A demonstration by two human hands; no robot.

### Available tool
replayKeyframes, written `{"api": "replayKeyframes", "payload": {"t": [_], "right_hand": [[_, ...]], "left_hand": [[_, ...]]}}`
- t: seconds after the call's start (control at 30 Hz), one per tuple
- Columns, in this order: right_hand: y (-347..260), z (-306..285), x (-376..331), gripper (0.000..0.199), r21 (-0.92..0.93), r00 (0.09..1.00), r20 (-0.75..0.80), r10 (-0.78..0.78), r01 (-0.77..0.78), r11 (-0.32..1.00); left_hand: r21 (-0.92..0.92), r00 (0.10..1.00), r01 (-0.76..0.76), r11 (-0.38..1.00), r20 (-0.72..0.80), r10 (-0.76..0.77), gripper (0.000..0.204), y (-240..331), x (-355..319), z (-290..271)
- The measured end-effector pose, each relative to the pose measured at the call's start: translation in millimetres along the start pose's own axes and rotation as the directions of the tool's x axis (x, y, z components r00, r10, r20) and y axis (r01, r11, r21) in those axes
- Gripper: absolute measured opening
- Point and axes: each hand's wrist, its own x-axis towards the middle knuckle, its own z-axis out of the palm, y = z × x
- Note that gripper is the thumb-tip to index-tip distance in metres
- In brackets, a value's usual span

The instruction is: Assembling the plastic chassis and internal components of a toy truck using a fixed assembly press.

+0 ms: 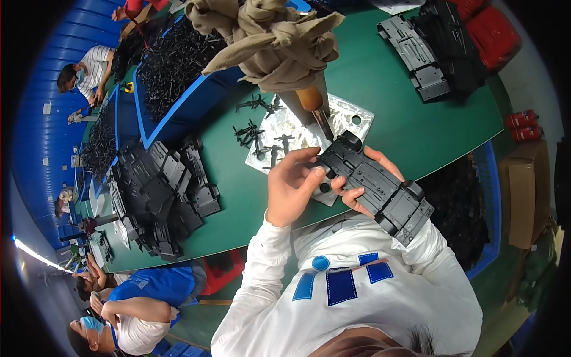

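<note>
A black moulded plastic chassis (380, 187) lies tilted across my right hand (355, 196), which grips it from beneath with fingers curled over its near edge. My left hand (294, 181) is closed in a pinch at the chassis's far left end; what sits between thumb and fingertips is hidden. Just above that end points the metal tip of a hot-iron-like tool (321, 119), with an orange-brown handle and a bulky wrapping of beige cloth (279, 44). Whether the tip touches the plastic, I cannot tell. Below the tool lies a foil-covered plate (345, 116) carrying several small black plastic arms (250, 134).
Black chassis pieces are heaped (160, 196) on the green table (238, 196) at left, others stacked (416, 56) at far right. A blue bin (178, 98) holds small black parts. Right of me stand a blue crate (491, 208) and a cardboard box (529, 190). Co-workers sit at left.
</note>
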Motion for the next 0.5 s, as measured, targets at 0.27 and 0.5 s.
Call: {"api": "replayKeyframes", "payload": {"t": [0.27, 0.5], "right_hand": [[8.4, 2.0, 5.5, 0.054, 0.075, 0.999, 0.013, 0.047, -0.048, 0.996], [16.6, 9.4, 2.4, 0.052, 0.103, 1.0, 0.009, 0.029, -0.03, 0.994]], "left_hand": [[-0.15, 0.999, -0.043, 0.988, 0.003, 0.044, 0.032, -2.1, 0.7, -5.0], [-0.14, 0.999, -0.036, 0.989, -0.012, 0.035, 0.029, -2.8, -1.0, -5.6]]}}
